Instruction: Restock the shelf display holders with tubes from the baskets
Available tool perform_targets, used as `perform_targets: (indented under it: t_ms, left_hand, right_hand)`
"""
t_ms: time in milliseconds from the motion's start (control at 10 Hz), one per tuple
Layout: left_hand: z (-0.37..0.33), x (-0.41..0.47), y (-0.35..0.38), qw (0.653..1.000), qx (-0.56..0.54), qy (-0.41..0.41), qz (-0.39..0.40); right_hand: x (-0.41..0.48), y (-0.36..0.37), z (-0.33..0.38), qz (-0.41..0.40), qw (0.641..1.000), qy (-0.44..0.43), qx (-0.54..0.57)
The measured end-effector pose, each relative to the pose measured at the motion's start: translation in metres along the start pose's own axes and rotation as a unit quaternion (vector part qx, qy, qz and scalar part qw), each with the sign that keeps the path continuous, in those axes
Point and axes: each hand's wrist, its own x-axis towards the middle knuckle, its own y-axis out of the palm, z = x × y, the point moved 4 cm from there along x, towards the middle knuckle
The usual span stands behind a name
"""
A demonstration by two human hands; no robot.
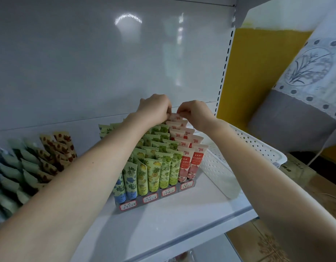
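A clear tiered display holder [154, 198] stands on the white shelf, filled with rows of upright tubes: blue, yellow, green [164, 148] and, at the right, pink tubes [190, 161]. Both my hands reach over it to the back of the pink row. My left hand [155, 106] and my right hand [193, 112] each pinch the top edge of the rearmost pink tube [173, 116]. My left forearm hides part of the blue and yellow rows.
A white perforated basket [244, 148] sits right of the holder at the shelf's right end. Another holder with green and brown-patterned tubes [50, 154] stands on the left. The shelf's front edge [182, 241] runs below. A patterned cloth [305, 82] hangs at right.
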Motion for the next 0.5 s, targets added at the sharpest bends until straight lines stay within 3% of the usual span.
perform_targets:
  t_ms: [300,500]
  left_hand:
    - [0.001,-0.004,0.000,1.000,-0.013,0.012,-0.009]
    - [0.001,-0.011,-0.002,0.993,-0.068,0.042,-0.092]
  right_hand:
    - [-0.002,-0.002,-0.003,0.004,0.999,0.005,0.047]
    - [-0.009,-0.009,-0.009,-0.035,0.998,0.012,0.060]
